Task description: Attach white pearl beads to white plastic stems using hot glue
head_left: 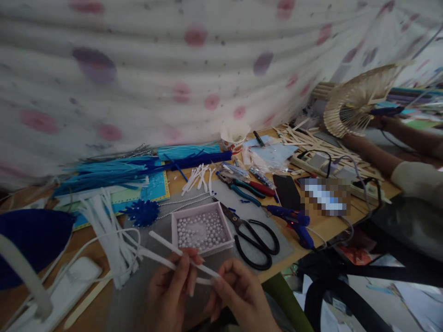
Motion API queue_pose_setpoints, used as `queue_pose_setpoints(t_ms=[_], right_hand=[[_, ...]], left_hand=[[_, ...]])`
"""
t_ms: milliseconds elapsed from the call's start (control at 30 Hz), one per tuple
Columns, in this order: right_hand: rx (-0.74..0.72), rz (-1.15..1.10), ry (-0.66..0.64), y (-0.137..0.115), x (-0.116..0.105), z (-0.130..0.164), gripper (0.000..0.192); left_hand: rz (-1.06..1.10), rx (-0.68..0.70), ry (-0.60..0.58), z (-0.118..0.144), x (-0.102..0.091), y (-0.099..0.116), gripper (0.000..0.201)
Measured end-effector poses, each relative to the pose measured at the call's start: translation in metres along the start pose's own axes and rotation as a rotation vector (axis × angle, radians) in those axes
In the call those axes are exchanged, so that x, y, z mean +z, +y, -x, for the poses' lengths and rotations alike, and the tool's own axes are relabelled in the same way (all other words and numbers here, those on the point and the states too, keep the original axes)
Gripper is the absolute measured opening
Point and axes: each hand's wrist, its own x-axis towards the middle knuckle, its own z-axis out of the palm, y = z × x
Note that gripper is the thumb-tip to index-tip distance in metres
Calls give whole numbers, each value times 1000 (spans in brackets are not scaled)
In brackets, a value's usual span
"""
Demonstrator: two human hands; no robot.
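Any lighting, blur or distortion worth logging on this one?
In the head view, dim, flat light; there too, the left hand softens toward the wrist, while the scissors look fairly crisp; same view, wide-angle stretch toward the edges and a pixelated patch right of the black phone.

here the box blocks the left hand straight ahead, scissors bar the right hand, and open air runs above both!

From close above, the head camera looks forward and down over a table toward a spotted curtain.
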Motion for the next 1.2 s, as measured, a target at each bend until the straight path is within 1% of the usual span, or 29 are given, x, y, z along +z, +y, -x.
queue_pose_setpoints(t_ms=[100, 233, 367, 433, 567, 633, 700, 733, 867, 933, 1000, 1067, 1100, 1133, 1200], right_hand=[[6, -16, 12, 5, -5, 2, 51], [-16, -12, -62, 7, -7, 4, 54], [-2, 29, 23, 2, 1, 8, 54], [-17, 59, 85, -1, 4, 11, 53], [-97, 158, 256, 1, 3, 13, 52], [-122, 205, 293, 3, 0, 13, 52], [-129, 252, 272, 5, -3, 14, 52], [-126, 284, 243, 6, -5, 15, 52], [-106, 489, 64, 15, -10, 19, 45], [-86, 588, -24, 20, -11, 21, 41], [-54, 673, -110, 21, -13, 23, 35], [-66, 770, -183, 9, -17, 22, 29], [-105, 834, -199, -2, -20, 19, 26], [-173, 907, -189, -16, -23, 15, 25], [-391, 1077, -90, -52, -28, -2, 23]], left_hand=[[25, 12, 47, -1, 2, -1, 31], [45, -9, 100, -1, -2, -3, 37], [85, -50, 196, 1, -9, -3, 43], [85, -56, 166, 2, -10, -2, 43], [83, 24, 0, 1, -4, -3, 32], [81, 67, -14, 1, 2, -5, 31], [73, 88, 23, 2, 9, -7, 34], [63, 104, 44, 3, 13, -7, 36], [-5, 192, 122, 4, 18, -8, 42], [-5, 205, 117, 3, 16, -7, 45], [16, 196, 86, 1, 12, -6, 45], [48, 192, 80, -1, 6, -4, 43], [63, 191, 83, -2, 2, -4, 43], [73, 189, 88, -3, -2, -3, 43], [80, 182, 90, -6, -9, -2, 42]])
